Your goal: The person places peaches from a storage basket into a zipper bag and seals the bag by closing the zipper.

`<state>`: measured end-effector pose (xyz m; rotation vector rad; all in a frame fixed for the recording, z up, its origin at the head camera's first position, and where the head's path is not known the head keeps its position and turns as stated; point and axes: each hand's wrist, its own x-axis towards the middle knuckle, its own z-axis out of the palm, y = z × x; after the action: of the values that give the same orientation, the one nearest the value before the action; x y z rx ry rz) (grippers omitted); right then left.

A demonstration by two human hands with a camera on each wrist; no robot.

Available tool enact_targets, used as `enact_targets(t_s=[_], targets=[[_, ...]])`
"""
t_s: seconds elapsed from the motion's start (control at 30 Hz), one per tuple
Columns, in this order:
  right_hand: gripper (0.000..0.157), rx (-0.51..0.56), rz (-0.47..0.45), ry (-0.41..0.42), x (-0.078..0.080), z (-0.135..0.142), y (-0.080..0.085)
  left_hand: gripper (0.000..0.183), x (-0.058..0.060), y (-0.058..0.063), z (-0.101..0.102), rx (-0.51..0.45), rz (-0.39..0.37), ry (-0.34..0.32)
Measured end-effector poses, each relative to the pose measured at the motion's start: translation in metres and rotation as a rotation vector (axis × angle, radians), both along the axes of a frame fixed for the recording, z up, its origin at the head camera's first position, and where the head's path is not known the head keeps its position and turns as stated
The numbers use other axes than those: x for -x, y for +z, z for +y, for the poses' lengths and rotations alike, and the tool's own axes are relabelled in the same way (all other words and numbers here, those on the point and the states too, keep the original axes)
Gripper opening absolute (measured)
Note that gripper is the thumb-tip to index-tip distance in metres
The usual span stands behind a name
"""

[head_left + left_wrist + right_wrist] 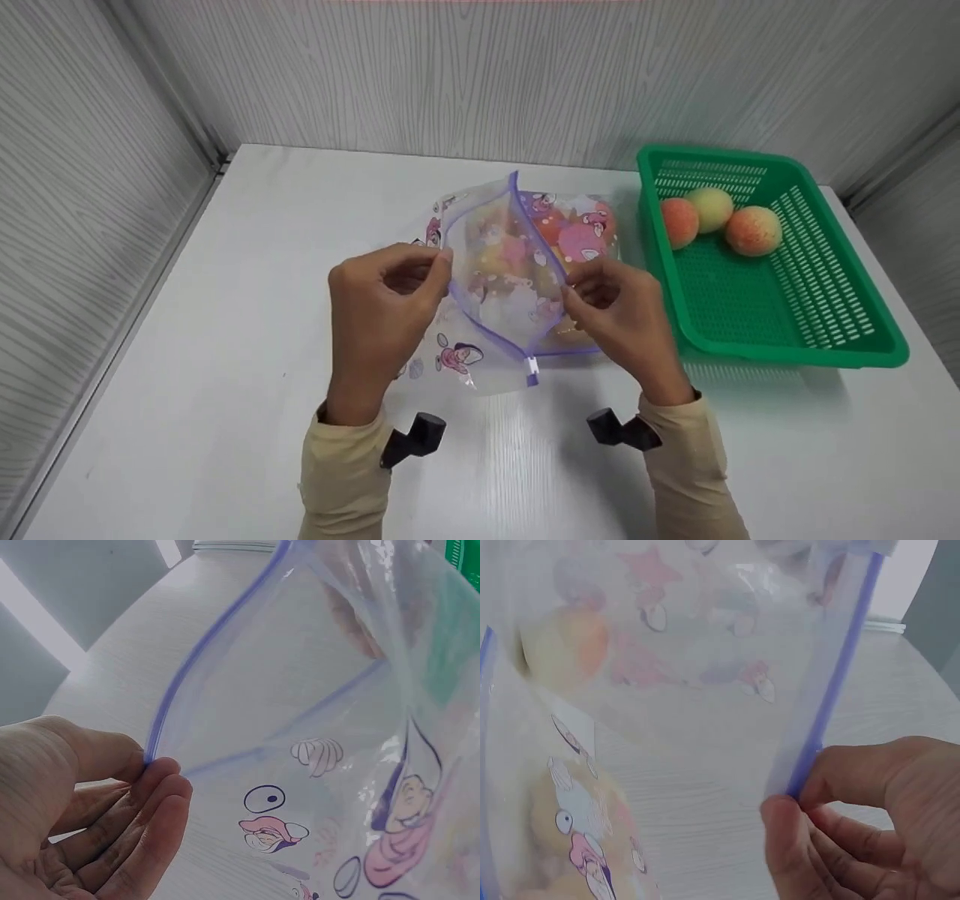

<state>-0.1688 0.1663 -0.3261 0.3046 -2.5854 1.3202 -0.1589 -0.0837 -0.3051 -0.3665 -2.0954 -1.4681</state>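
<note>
A clear zip bag [457,356] with purple zip strips and pink cartoon prints is held up with its mouth spread apart. My left hand [386,300] pinches the left strip between thumb and fingertips. Opposite it, my right hand [619,307] pinches the right strip the same way. A white slider [532,366] sits at the near end of the zip. Behind and to the right lies another printed zip bag [581,244] with several peach-like fruits inside. Some fruits show through the held bag's clear film; I cannot tell whether any lie inside it.
To the right stands a green plastic basket [667,277] holding a red-orange peach [679,223], a pale yellow peach [709,210] and an orange-yellow peach [754,231]. Everything rests on a white table [225,375], with wood-grain panels [420,75] at the back and sides.
</note>
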Motion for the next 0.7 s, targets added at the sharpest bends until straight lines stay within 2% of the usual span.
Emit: enact_targets(t_s=[0.1, 0.17, 0.27, 0.37, 0.43, 0.53, 0.63, 0.7], targets=[[0.014, -0.082, -0.082, -0.029, -0.002, 0.006, 0.002, 0.008, 0.000, -0.003, 0.003, 0.019, -0.016, -0.003], [0.020, -0.128, -0.086, -0.058, -0.006, 0.013, 0.007, 0.009, 0.000, -0.005, 0.007, 0.031, -0.019, -0.010], [0.029, -0.145, 0.014, -0.157, -0.012, 0.031, 0.026, 0.009, 0.000, -0.005, 0.011, 0.038, -0.020, -0.023], [0.035, -0.133, 0.138, -0.284, -0.007, 0.062, 0.053, 0.009, 0.000, -0.004, 0.013, 0.034, -0.019, -0.032], [0.042, -0.123, 0.144, -0.348, 0.004, 0.084, 0.071, 0.008, 0.001, -0.004, 0.013, 0.030, -0.019, -0.029], [0.058, -0.147, 0.059, -0.371, 0.026, 0.112, 0.090, 0.008, 0.001, -0.004, 0.011, 0.025, -0.019, -0.025], [0.072, -0.219, -0.060, -0.342, 0.051, 0.128, 0.097, 0.007, 0.001, -0.004, 0.010, 0.016, -0.019, -0.028], [0.074, -0.282, -0.114, -0.315, 0.069, 0.134, 0.095, 0.008, 0.002, -0.004, 0.010, 0.012, -0.020, -0.031]])
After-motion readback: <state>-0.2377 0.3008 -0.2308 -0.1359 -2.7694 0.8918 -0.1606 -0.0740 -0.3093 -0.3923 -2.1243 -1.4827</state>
